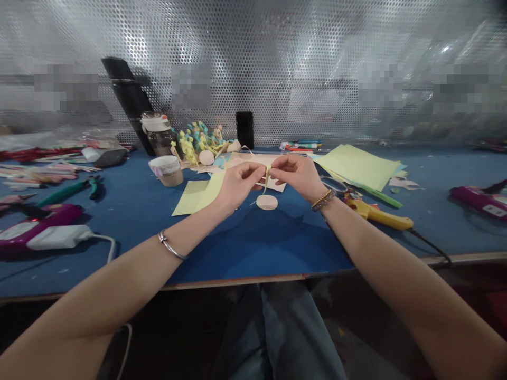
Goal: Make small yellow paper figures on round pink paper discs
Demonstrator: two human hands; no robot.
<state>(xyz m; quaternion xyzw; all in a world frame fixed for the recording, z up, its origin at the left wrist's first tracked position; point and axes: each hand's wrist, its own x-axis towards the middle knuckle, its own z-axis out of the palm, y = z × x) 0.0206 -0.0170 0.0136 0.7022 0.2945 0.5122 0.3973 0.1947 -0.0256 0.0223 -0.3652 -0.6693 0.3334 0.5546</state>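
My left hand (240, 184) and my right hand (297, 177) meet above the blue work mat (253, 248), and their fingertips pinch a narrow pale yellow paper strip (267, 177) between them. Just below the hands lies a round pale pink disc (266, 202), possibly foam or card. I cannot tell whether it touches the strip. Pale pink paper pieces (273, 184) lie partly hidden behind my fingers. A pale yellow paper sheet (194, 198) lies near my left hand.
Stacked yellow paper (358, 166) and a yellow-handled tool (376, 216) lie right. Left are green-handled pliers (93, 187) and a white power adapter (59, 237). Paper flowers (198, 142), a cup (166, 170), a bottle (156, 132) and a black phone (244, 129) stand behind.
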